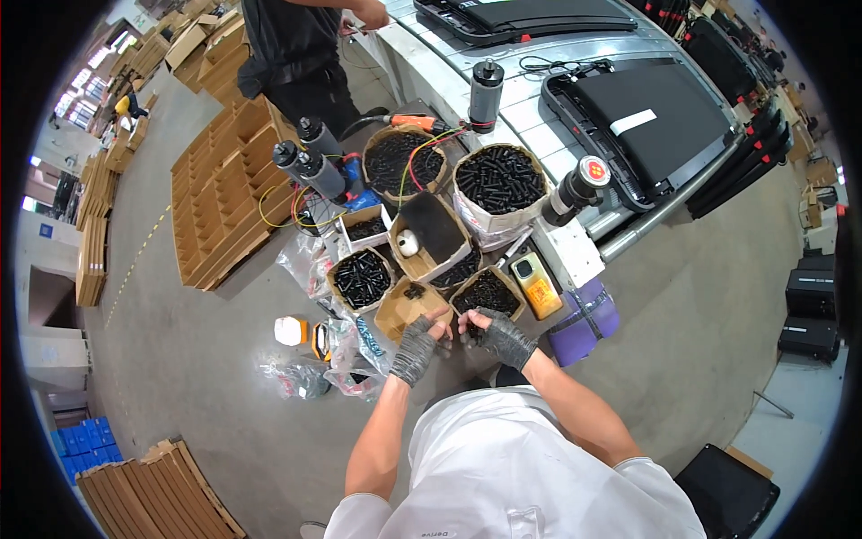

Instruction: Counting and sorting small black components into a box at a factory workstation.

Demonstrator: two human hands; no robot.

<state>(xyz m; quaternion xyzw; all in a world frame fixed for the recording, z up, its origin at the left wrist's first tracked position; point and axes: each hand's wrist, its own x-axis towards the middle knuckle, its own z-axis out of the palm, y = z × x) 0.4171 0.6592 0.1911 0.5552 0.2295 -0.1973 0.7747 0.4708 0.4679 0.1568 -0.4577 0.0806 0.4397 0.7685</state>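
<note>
Seen from above, the person in a white shirt reaches both gloved hands forward over a cluster of small open cardboard boxes set on the floor. The left hand [417, 346] is curled at the near rim of a mostly empty box [406, 310], its fingertips pinched together on something too small to make out. The right hand [499, 335] is half closed at the near edge of a box of small black parts [488, 292]; whether it holds any of them cannot be told. The two hands lie close together, almost touching. Just left of these stands another box of black screws [361, 278], and behind them an open box with a white roll inside [429, 235]. Farther back are two round paper sacks of black parts [499, 184], one beside the other. A yellow handheld device [535, 284] lies just right of the boxes, near a purple rolled mat [588, 319]. Clear plastic bags [346, 355] are scattered on the floor [206, 359] to the left. Another person [296, 45] stands at the far side beside a treadmill [651, 112].
</note>
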